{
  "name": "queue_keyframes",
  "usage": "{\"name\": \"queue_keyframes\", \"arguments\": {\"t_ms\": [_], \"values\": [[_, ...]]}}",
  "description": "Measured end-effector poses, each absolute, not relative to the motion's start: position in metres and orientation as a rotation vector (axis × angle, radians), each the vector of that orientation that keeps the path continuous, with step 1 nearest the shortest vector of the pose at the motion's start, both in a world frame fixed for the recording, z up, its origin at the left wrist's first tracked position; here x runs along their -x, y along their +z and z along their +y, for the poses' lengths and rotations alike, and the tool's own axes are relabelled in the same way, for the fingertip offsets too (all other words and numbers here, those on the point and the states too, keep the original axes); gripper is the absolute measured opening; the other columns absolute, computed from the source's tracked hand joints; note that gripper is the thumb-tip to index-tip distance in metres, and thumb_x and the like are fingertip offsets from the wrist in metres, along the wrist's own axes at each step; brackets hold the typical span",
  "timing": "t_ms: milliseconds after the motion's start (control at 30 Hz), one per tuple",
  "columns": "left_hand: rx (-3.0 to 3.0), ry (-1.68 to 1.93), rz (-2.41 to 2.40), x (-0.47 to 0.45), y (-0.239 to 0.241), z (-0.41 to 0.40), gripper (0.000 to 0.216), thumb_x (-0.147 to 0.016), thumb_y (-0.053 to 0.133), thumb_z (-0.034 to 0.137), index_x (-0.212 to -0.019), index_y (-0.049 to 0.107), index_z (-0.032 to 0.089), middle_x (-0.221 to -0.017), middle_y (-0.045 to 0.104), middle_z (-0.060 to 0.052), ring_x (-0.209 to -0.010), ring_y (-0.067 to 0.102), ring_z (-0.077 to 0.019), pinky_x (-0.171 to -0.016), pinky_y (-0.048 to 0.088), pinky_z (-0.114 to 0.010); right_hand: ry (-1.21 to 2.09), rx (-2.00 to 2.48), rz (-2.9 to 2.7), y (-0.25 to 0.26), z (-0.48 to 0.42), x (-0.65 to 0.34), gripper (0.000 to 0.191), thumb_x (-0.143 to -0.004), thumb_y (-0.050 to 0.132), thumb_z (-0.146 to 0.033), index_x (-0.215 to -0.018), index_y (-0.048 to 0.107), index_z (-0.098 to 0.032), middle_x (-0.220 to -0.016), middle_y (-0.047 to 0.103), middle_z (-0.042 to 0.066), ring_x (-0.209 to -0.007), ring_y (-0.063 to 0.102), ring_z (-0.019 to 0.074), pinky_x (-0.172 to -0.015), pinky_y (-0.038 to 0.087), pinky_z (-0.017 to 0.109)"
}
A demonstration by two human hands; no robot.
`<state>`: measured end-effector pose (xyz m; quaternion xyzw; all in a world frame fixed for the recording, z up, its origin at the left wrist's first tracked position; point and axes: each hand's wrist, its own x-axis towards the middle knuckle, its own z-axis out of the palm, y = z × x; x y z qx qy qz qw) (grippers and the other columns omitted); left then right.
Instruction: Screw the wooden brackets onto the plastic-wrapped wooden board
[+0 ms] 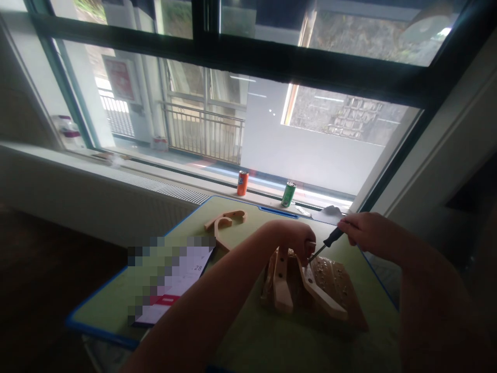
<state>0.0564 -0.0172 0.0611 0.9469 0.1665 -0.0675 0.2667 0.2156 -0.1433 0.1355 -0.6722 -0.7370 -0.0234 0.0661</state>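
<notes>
My right hand [359, 229] grips the dark handle of a screwdriver [330, 239]. Its metal shaft slants down to the left, the tip meeting the upper part of a pale wooden hook [324, 297] with dark holes. My left hand [301, 238] is closed around that hook's upper end, its fingertips partly hidden. Just left of it lies a second wooden hook [282, 285], its top partly behind my wrist. Both rest on a brown board [345, 290] that seems wrapped in clear plastic, with small bits of hardware on its right side.
Two more wooden hooks [223, 223] lie farther back on the green table [112, 295], which has a blue edge. A tablet-like screen [171, 300], partly pixelated, lies left of my forearm. An orange can [242, 184] and a green can [288, 195] stand on the windowsill.
</notes>
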Motion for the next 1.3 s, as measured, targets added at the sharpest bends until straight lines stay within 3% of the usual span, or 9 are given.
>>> {"name": "queue_keyframes", "arguments": {"t_ms": [133, 300, 400, 567, 700, 933, 1033, 1167, 1300], "values": [[-2.544, -0.210, 0.482, -0.057, 0.061, -0.018, 0.050, -0.049, 0.073, 0.037, -0.096, 0.061, 0.020, -0.084, 0.064, -0.001, -0.069, 0.058, -0.0153, -0.061, 0.049, -0.028, -0.222, 2.093, -2.137, 0.133, -0.135, -0.215, 0.055, -0.084, 0.031, -0.056, -0.060, 0.062, -0.018, -0.060, 0.062, 0.006, -0.055, 0.056, 0.0165, -0.052, 0.034, 0.027], [-2.555, -0.224, 0.500, -0.056, 0.063, -0.021, 0.048, -0.052, 0.070, 0.036, -0.096, 0.061, 0.021, -0.086, 0.064, 0.000, -0.070, 0.057, -0.0143, -0.063, 0.048, -0.027, -0.101, 1.950, -2.124, 0.129, -0.132, -0.209, 0.041, -0.085, 0.035, -0.047, -0.087, 0.066, -0.020, -0.072, 0.065, 0.004, -0.058, 0.056, 0.0143, -0.053, 0.036, 0.025], [-2.574, -0.212, 0.487, -0.055, 0.064, -0.021, 0.047, -0.052, 0.070, 0.037, -0.095, 0.061, 0.021, -0.085, 0.064, 0.000, -0.070, 0.057, -0.0144, -0.063, 0.048, -0.027, 0.056, 1.922, -2.164, 0.132, -0.137, -0.212, 0.041, -0.086, 0.034, -0.046, -0.090, 0.065, -0.020, -0.071, 0.066, 0.004, -0.057, 0.057, 0.0140, -0.053, 0.038, 0.024], [-2.538, -0.234, 0.480, -0.054, 0.065, -0.022, 0.053, -0.051, 0.071, 0.037, -0.101, 0.060, 0.021, -0.088, 0.064, 0.000, -0.068, 0.057, -0.0146, -0.058, 0.047, -0.026, 0.405, 2.195, -2.088, 0.140, -0.149, -0.225, 0.051, -0.082, 0.034, -0.056, -0.065, 0.062, -0.016, -0.056, 0.062, 0.006, -0.044, 0.053, 0.0136, -0.044, 0.036, 0.025], [-2.527, -0.218, 0.453, -0.055, 0.064, -0.020, 0.052, -0.051, 0.071, 0.036, -0.100, 0.060, 0.021, -0.088, 0.064, 0.000, -0.070, 0.058, -0.0153, -0.060, 0.048, -0.027, 0.478, 2.250, -2.045, 0.141, -0.152, -0.226, 0.062, -0.080, 0.029, -0.064, -0.052, 0.056, -0.016, -0.047, 0.057, 0.006, -0.038, 0.049, 0.0123, -0.044, 0.036, 0.026], [-2.536, -0.194, 0.410, -0.055, 0.060, -0.017, 0.055, -0.051, 0.073, 0.040, -0.100, 0.062, 0.019, -0.086, 0.065, -0.001, -0.075, 0.058, -0.0166, -0.065, 0.048, -0.028, 0.309, 1.931, -2.193, 0.138, -0.152, -0.217, 0.042, -0.084, 0.035, -0.052, -0.081, 0.061, -0.019, -0.068, 0.063, 0.004, -0.058, 0.056, 0.0147, -0.050, 0.038, 0.024], [-2.512, -0.212, 0.416, -0.054, 0.062, -0.018, 0.056, -0.052, 0.072, 0.037, -0.104, 0.060, 0.020, -0.090, 0.065, -0.002, -0.074, 0.058, -0.0162, -0.064, 0.048, -0.028, 0.359, 1.892, -2.207, 0.140, -0.155, -0.217, 0.037, -0.083, 0.038, -0.047, -0.080, 0.061, -0.018, -0.074, 0.064, 0.005, -0.063, 0.058, 0.0154, -0.053, 0.040, 0.024], [-2.519, -0.201, 0.397, -0.053, 0.066, -0.021, 0.060, -0.053, 0.072, 0.034, -0.110, 0.057, 0.022, -0.099, 0.065, -0.001, -0.080, 0.059, -0.0165, -0.069, 0.048, -0.027, 0.506, 2.114, -2.096, 0.142, -0.158, -0.218, 0.051, -0.083, 0.032, -0.056, -0.065, 0.057, -0.016, -0.056, 0.060, 0.005, -0.043, 0.051, 0.0128, -0.043, 0.036, 0.025], [-2.528, -0.211, 0.385, -0.052, 0.070, -0.024, 0.063, -0.056, 0.071, 0.031, -0.116, 0.054, 0.022, -0.100, 0.066, -0.001, -0.086, 0.059, -0.0169, -0.077, 0.047, -0.028, 0.347, 2.188, -2.078, 0.140, -0.154, -0.218, 0.061, -0.081, 0.027, -0.064, -0.056, 0.056, -0.016, -0.049, 0.057, 0.004, -0.040, 0.050, 0.0125, -0.044, 0.036, 0.026]]}}
